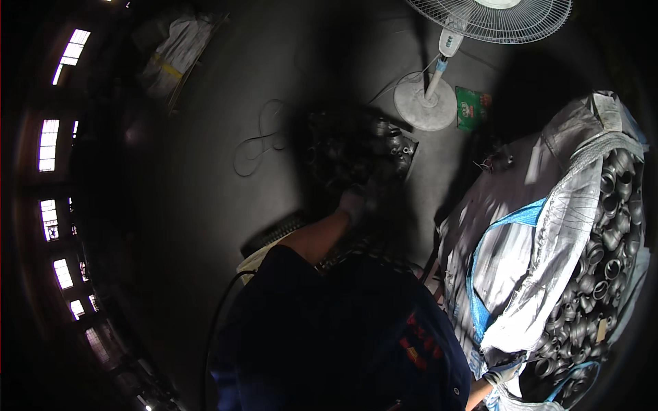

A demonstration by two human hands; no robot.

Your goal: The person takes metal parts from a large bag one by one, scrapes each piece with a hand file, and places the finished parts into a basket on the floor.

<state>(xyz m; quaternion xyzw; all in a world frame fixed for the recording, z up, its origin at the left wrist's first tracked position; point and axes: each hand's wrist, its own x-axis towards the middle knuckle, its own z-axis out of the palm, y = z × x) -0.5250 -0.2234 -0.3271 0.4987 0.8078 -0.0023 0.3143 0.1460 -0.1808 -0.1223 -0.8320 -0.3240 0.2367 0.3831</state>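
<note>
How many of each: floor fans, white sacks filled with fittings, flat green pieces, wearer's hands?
White floor fan: 1
White sack filled with fittings: 1
Flat green piece: 1
Left hand and right hand: 2
Total: 5

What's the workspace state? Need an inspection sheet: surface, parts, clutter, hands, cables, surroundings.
Surface: grey floor, heavily shadowed in places.
Parts: dark fittings in the open white sack; a dark pile of parts on the floor, mostly in shadow.
Clutter: flat green item beside the fan's base.
Hands: left hand, apparently gloved, at the pile's near edge, grip unclear; right hand, gloved, at the sack's edge, grip unclear.
Cables: thin looped cord on the floor; black cable or hose at the person's left side.
Surroundings: white standing fan beyond the pile; bright windows far left.
</note>
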